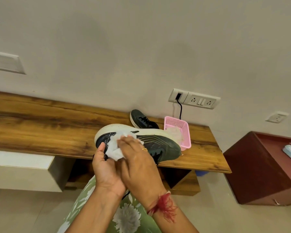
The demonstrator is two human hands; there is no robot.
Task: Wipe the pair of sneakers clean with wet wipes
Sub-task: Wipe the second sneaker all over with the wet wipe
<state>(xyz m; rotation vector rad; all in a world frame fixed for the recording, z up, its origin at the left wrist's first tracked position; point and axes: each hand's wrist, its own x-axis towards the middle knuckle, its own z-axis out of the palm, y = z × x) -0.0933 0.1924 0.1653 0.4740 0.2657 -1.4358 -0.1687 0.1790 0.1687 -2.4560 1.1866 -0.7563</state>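
A dark green sneaker [160,145] with a white sole is held on its side in the air above the front edge of the wooden shelf [40,125], sole facing away. My left hand [104,167] grips its heel end from below. My right hand [138,158] presses a crumpled white wet wipe [114,148] against the shoe's side with its fingers laid over the wipe. The second sneaker [142,120] stands on the shelf behind, near the wall.
A pink plastic basket [183,132] holding a clear wrapper stands on the shelf to the right of the shoes. A black cable hangs from the wall socket [178,96] above it. A dark red cabinet [259,167] stands at right.
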